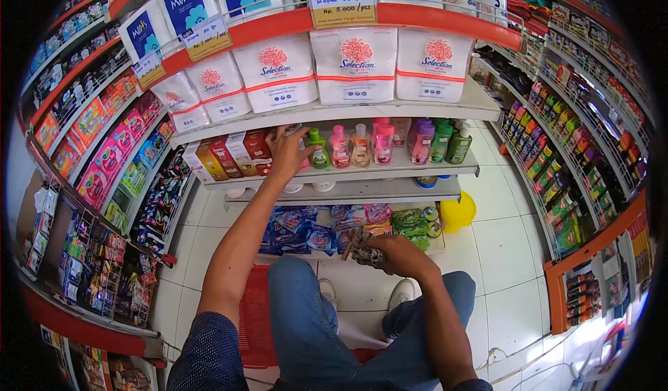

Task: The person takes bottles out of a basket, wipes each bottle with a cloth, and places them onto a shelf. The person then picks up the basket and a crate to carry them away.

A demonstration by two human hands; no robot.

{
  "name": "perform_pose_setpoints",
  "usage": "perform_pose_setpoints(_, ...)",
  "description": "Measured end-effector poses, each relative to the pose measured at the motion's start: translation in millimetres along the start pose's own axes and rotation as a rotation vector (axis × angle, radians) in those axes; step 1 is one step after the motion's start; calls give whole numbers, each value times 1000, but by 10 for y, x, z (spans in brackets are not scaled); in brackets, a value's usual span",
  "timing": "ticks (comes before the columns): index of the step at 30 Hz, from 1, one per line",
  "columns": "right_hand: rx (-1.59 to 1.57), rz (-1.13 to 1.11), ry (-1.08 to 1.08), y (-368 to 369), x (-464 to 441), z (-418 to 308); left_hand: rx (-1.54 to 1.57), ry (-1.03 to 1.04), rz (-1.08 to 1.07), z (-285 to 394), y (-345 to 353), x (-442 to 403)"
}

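At the left end of a row of small bottles, my left hand (285,151) is closed around a pale bottle (302,139), mostly hidden by the fingers. A green bottle (319,149) stands just right of it, followed by a pink bottle (339,147) and an orange one (360,146). Boxes (236,156) in white, red and brown stand to the left of that hand. Lower down, above my knees, my right hand (400,255) grips a crumpled grey rag (367,253); a thin brown strip shows at its edge.
White cotton packs (356,64) fill the shelf above. Detergent packets (299,231) lie on the bottom shelf, near a yellow tub (458,212). A red basket (256,314) is beside my left leg. Stocked racks (557,133) line both sides of the tiled aisle.
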State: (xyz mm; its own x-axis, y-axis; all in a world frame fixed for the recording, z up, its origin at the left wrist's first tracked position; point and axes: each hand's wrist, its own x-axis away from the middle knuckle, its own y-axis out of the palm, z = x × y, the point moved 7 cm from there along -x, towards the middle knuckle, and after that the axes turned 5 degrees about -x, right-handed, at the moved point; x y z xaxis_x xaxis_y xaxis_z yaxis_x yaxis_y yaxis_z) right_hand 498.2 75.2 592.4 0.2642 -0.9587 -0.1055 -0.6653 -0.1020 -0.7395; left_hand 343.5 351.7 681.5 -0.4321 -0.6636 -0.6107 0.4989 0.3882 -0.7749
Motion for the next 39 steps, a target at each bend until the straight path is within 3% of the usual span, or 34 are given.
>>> perform_pose_setpoints(15,40,-28,27,25,6,28,-36,188,-72,-33,-187,-5)
perform_pose_setpoints(19,44,-27,14,28,2,17,-200,235,-97,-166,-182,-65)
perform_pose_setpoints(22,33,-23,20,54,-1,40,-249,149,-304,-267,-124,-126)
perform_pose_setpoints(26,27,-54,30,62,-10,46,-258,142,-393,-406,-27,-249)
perform_pose_setpoints(30,16,-29,24,24,8,27,-172,175,-317,-445,-29,-304)
perform_pose_setpoints(39,39,-25,4,25,3,34,-43,237,-379,-529,39,-382)
